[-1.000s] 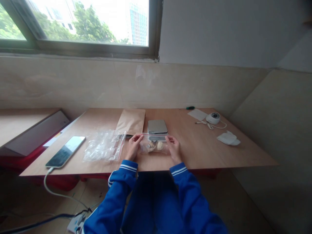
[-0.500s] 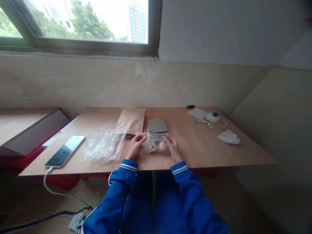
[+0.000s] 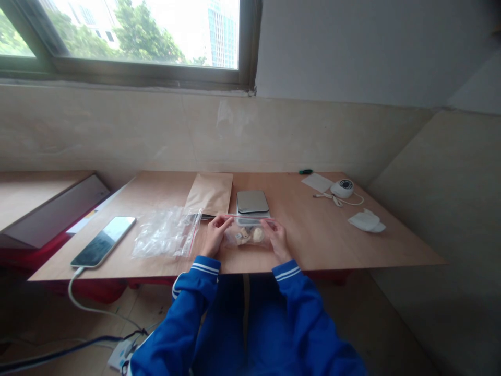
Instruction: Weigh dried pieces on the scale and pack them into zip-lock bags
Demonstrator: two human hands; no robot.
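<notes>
A clear zip bag [image 3: 234,241] with a red seal line is stretched between my two hands near the table's front edge. Several pale, tan lumps [image 3: 250,236] lie inside it; their kind I cannot make out. My left hand [image 3: 215,234] pinches the bag's upper left corner, thumb against fingers. At the upper right corner my right hand [image 3: 277,237] has the same pinch. Just behind the bag sits a small digital scale [image 3: 252,201] with a flat metal top, its lower front partly covered by the bag.
Left of my hands lies a pile of clear zip bags [image 3: 164,235], with a brown paper pouch [image 3: 211,193] behind. A charging phone [image 3: 104,243] rests farther left. On the right are a white camera [image 3: 342,188], crumpled tissue [image 3: 367,221], paper [image 3: 317,181] and a green-handled tool [image 3: 306,172].
The bag's top edge has tilted slightly, and my hands have shifted a little along it. The bag stays pinched at both corners.
</notes>
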